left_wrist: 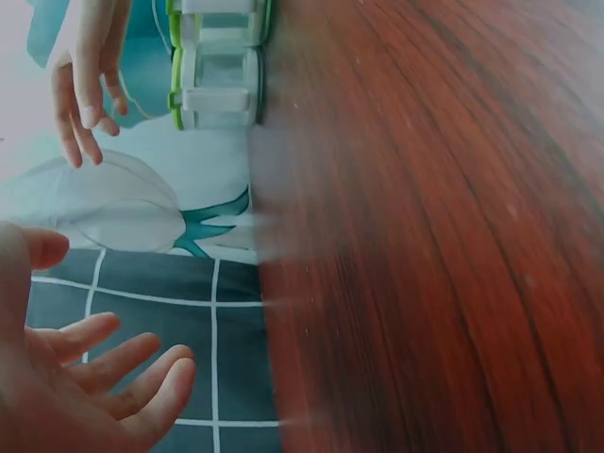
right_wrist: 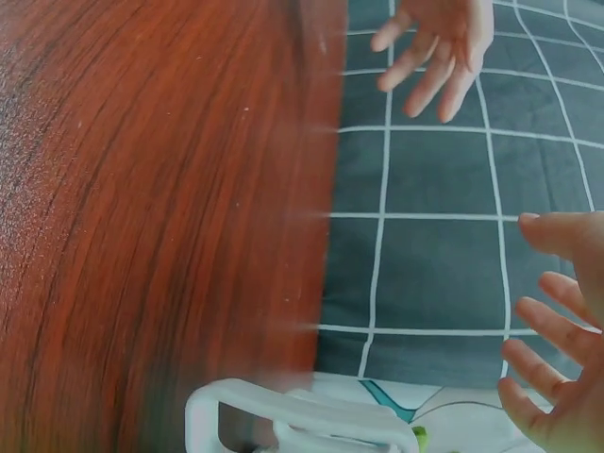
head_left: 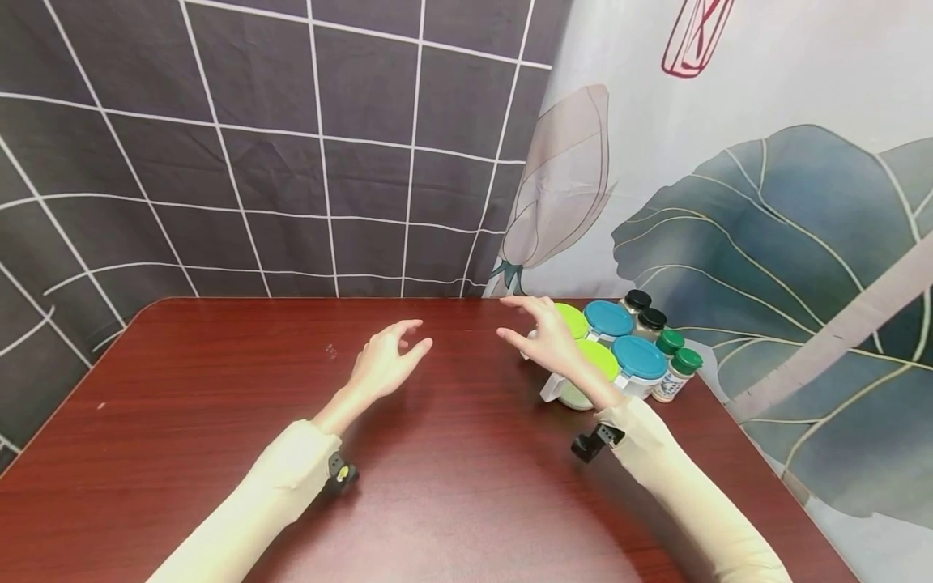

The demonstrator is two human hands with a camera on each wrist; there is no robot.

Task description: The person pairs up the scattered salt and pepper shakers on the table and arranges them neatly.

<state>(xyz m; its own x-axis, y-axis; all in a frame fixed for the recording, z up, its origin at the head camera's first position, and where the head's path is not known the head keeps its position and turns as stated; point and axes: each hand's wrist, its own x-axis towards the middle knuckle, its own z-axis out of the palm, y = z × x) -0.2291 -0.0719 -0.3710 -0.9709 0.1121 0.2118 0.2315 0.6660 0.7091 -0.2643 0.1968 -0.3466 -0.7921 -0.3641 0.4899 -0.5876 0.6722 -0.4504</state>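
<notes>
Above the reddish-brown table (head_left: 437,486) my left hand (head_left: 382,362) hovers with fingers loosely bent and nothing in them. In the left wrist view the left hand (left_wrist: 94,377) has its fingers spread. My right hand (head_left: 550,338) is raised too, holding nothing. It is nearest to a group of lidded containers, partly covering a front one with a lime-green lid (head_left: 599,359). Behind that is another lime-green lid (head_left: 572,321). Two containers with blue lids (head_left: 639,357) stand to their right. A white handle (right_wrist: 283,406) shows below the right hand (right_wrist: 557,340) in the right wrist view.
Small shaker jars with green caps (head_left: 687,361) and black caps (head_left: 652,319) stand right of the containers, close to the table's right edge. A dark grid-patterned cloth (head_left: 277,178) hangs behind the table. A pale leaf-patterned cloth (head_left: 787,243) hangs at the right.
</notes>
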